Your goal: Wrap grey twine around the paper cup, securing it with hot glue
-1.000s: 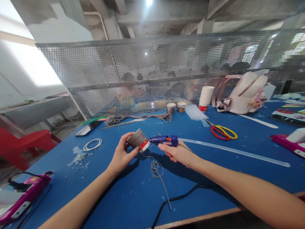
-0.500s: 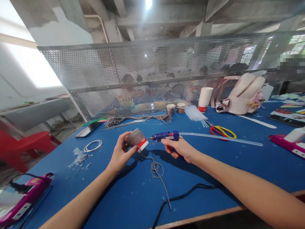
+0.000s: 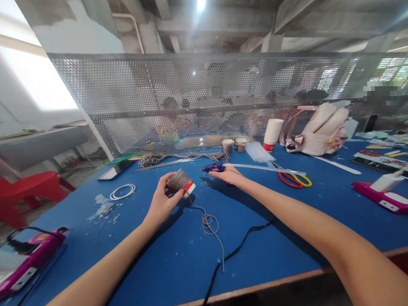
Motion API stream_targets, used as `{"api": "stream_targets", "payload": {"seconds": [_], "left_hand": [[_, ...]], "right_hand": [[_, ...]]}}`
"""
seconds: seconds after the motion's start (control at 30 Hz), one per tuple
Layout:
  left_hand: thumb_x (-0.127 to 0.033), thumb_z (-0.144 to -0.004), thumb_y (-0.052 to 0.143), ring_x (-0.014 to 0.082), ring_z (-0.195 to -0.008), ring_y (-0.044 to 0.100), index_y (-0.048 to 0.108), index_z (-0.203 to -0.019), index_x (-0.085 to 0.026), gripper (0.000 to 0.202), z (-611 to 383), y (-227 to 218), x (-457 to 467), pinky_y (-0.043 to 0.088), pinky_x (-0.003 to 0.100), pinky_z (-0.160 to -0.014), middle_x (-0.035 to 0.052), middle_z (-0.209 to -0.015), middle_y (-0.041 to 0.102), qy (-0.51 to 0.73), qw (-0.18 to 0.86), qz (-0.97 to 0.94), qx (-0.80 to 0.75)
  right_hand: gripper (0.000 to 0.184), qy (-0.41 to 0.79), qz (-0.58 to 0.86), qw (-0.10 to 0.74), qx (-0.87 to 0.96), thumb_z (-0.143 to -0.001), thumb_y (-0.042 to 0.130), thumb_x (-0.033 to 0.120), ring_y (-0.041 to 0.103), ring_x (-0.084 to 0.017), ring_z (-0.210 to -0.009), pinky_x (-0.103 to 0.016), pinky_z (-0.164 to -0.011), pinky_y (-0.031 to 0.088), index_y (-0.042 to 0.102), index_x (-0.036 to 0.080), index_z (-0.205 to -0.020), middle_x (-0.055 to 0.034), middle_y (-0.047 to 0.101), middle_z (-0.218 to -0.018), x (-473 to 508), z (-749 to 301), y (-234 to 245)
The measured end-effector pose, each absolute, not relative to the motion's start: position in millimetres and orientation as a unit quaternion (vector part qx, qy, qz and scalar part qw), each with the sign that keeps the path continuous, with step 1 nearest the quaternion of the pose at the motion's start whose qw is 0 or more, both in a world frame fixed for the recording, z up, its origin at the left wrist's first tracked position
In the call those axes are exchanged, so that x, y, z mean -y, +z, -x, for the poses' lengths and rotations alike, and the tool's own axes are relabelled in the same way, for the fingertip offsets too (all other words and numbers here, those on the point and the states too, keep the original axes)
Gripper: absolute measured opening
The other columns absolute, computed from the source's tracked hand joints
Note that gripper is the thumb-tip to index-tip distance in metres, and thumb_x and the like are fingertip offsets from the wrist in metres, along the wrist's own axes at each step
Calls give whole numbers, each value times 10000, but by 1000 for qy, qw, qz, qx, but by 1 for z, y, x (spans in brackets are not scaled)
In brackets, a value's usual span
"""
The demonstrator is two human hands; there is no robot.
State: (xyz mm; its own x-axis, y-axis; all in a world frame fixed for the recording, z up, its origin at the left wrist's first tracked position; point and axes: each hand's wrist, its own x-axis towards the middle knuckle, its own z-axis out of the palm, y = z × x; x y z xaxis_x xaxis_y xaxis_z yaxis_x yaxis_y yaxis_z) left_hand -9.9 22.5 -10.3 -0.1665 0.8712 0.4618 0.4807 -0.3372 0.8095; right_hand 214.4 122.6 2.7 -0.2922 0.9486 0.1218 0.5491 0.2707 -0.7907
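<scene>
My left hand (image 3: pixel 165 199) holds a paper cup (image 3: pixel 181 182), tilted on its side above the blue table. Grey cord is wound round most of the cup, and a red and white band shows bare at one end. From the cup a loose length of grey cord (image 3: pixel 208 225) trails down and lies in loops on the table. My right hand (image 3: pixel 230 174) grips a blue glue gun (image 3: pixel 213 167), its nozzle pointing left, apart from the cup. A long clear glue stick (image 3: pixel 267 168) sticks out of the gun's back.
Red and yellow scissors (image 3: pixel 295 179), a stack of paper cups (image 3: pixel 273 134) and a backpack (image 3: pixel 321 129) stand at the right. Bundled grey cord (image 3: pixel 185 158) lies before the perforated screen (image 3: pixel 127 93). A black cable (image 3: pixel 244 244) crosses the front; power strips (image 3: pixel 382 198) sit either side.
My right hand has moved the glue gun forward and away from the cup, toward the back of the table. My left hand still holds the cup in nearly the same place.
</scene>
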Motion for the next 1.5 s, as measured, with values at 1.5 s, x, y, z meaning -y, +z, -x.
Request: {"api": "stream_targets", "payload": {"seconds": [1.5], "left_hand": [[-315, -753, 606, 230, -999, 590, 487, -1185, -212, 460, -12, -9, -2, 484, 388, -862, 81, -1128, 604, 426, 62, -748, -505]], "right_hand": [[49, 304, 384, 408, 770, -786, 636, 213, 502, -108, -626, -240, -605, 362, 659, 177, -762, 15, 592, -699, -18, -195, -3]]}}
